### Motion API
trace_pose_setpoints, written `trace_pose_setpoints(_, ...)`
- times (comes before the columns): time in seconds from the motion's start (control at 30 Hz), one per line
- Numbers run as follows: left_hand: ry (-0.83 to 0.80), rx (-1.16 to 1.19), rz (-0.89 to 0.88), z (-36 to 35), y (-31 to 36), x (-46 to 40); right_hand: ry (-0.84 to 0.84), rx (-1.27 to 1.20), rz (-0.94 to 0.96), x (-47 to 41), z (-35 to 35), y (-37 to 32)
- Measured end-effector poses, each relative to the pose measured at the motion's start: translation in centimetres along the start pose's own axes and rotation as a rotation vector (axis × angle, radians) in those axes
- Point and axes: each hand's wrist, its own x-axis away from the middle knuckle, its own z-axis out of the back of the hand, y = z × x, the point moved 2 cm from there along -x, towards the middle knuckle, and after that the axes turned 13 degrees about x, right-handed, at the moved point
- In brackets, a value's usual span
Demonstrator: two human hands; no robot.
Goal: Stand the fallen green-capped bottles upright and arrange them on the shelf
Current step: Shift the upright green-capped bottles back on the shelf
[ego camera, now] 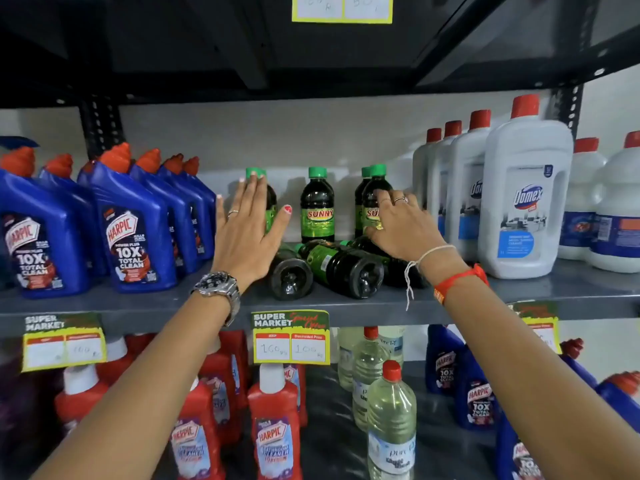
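Observation:
Dark green-capped bottles labelled SUNNY stand at the back of the grey shelf (pixel 138 306): one behind my left hand (pixel 247 226), one in the middle (pixel 317 206), two at the right (pixel 372 188). In front, three fallen bottles lie with their bases toward me, the left one (pixel 291 277), the middle one (pixel 341 266), and one mostly hidden under my right wrist (pixel 398 268). My left hand is spread flat in front of the left upright bottle, holding nothing. My right hand (pixel 401 225) rests with curled fingers against the front right upright bottle.
Blue Harpic bottles (pixel 133 230) crowd the shelf to the left. White Domex bottles (pixel 523 202) with red caps stand to the right. A price tag (pixel 291 337) hangs on the shelf edge. Red and clear bottles fill the shelf below. Another shelf hangs close overhead.

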Motion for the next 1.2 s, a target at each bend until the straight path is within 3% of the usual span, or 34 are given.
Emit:
trace_pose_setpoints(0.23, -0.138, 0.057, 0.236, 0.6, -4.8, 3.6, -0.345, -0.012, -0.002, -1.0, -2.1, -0.1)
trace_pose_setpoints(0.33, -0.282, 0.043, 0.326, 0.9, -6.6, 4.4, -0.482, -0.044, 0.007, -1.4, -2.4, 0.0)
trace_pose_setpoints(0.57, -0.603, -0.095, 0.423, 0.3, -8.0, 5.0, -0.54, 0.062, 0.003, -2.3, -3.2, 0.0)
trace_pose_setpoints(0.77, -0.698, -0.167, 0.436, 0.4, -7.9, 5.0, -0.376, 0.155, -0.079, -2.5, -3.1, -0.3)
trace_pose_setpoints(0.9, -0.631, -0.144, 0.435, 0.4, -8.1, 5.2, -0.283, 0.079, -0.153, -2.6, -2.9, 0.2)
trace_pose_setpoints(1.1, -0.604, -0.162, 0.4, 0.3, -8.4, 5.3, 0.159, -0.249, -0.407, -2.9, -0.7, 1.6)
trace_pose_setpoints(1.2, -0.597, -0.176, 0.362, 0.5, -8.0, 5.4, 0.386, -0.435, -0.444, -2.2, 0.3, 1.8)
